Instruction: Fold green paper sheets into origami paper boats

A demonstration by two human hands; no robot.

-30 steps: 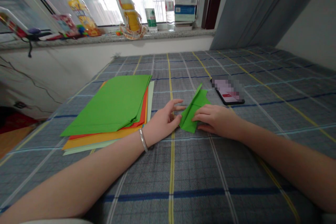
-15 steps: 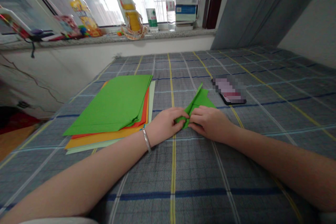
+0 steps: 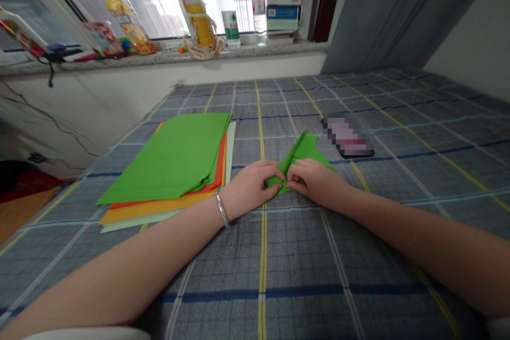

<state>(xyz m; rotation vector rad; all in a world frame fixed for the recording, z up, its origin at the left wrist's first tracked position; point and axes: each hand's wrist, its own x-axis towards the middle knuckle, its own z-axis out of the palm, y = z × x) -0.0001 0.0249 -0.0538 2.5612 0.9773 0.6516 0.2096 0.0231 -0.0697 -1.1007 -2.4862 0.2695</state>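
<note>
A folded piece of green paper (image 3: 303, 147) rests on the plaid cloth, one pointed flap reaching away from me and a corner spreading to the right. My left hand (image 3: 255, 185) is closed on its left edge, thumb and fingers pinching the paper. From the other side my right hand (image 3: 313, 180) pinches the near middle part, its fingertips almost meeting those of the left. Both hands cover part of the folds. Left of them lies a stack of coloured paper, with green sheets (image 3: 171, 156) on top and orange, yellow and pale green sheets (image 3: 159, 215) below.
A phone (image 3: 348, 138) with a blurred-out screen lies beyond my right hand. The plaid cloth (image 3: 223, 287) covers the whole surface. Along the windowsill stand a green-capped bottle (image 3: 230, 16), another clear bottle (image 3: 259, 13), a yellow bottle (image 3: 203, 26) and stacked boxes (image 3: 282, 13).
The raised flap of the green paper leans slightly lower and looks flatter. My right hand's fingers have curled in a little more; both hands stay in nearly the same place.
</note>
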